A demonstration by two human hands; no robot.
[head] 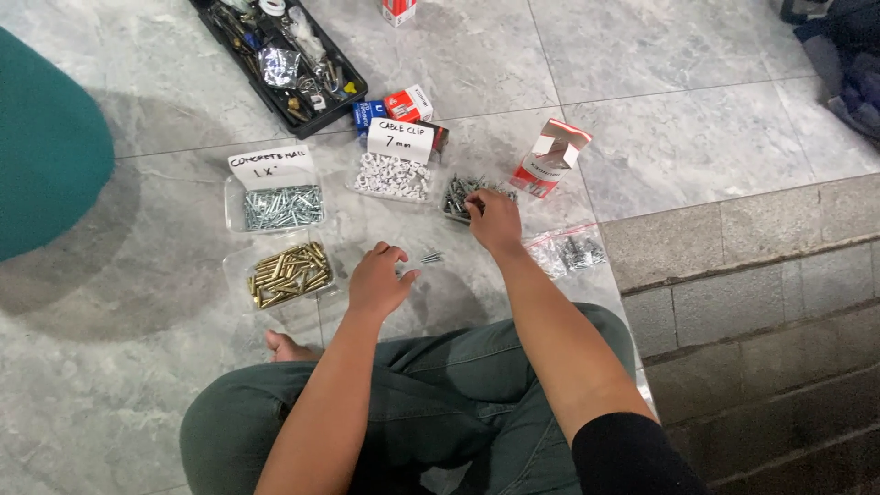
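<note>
Head view, looking down on a person seated cross-legged on a grey tiled floor point(642, 82), both bare forearms reaching forward over green trousers point(431, 403).

Right hand point(495, 220): arm stretched straight out from a black sleeve point(628, 454), wrist slightly bent, palm down. The fingertips are bunched together at the near edge of a clear tray of grey screws point(463, 194); whether they pinch a screw cannot be told.

Left hand point(380, 275): forearm angled forward and inward, palm down, fingers curled loosely with the tips drawn together. It holds the near end of a small clear bag point(423, 260) that contains a few grey screws; the bag lies on the floor between the two hands.

Surroundings: ahead of the left hand stands a tray of white clips point(394, 176) with a handwritten card propped behind it. Further left are a tray of silver nails point(282, 206), likewise carded, and, nearer the person, a tray of brass pieces point(289, 273). To the right of the screw tray stands an opened red and white box point(550, 158); just right of the right forearm lies a sealed bag of screws point(570, 253). A black toolbox point(280, 55) lies open at the top. A bare foot point(289, 348) shows below the brass pieces.
</note>
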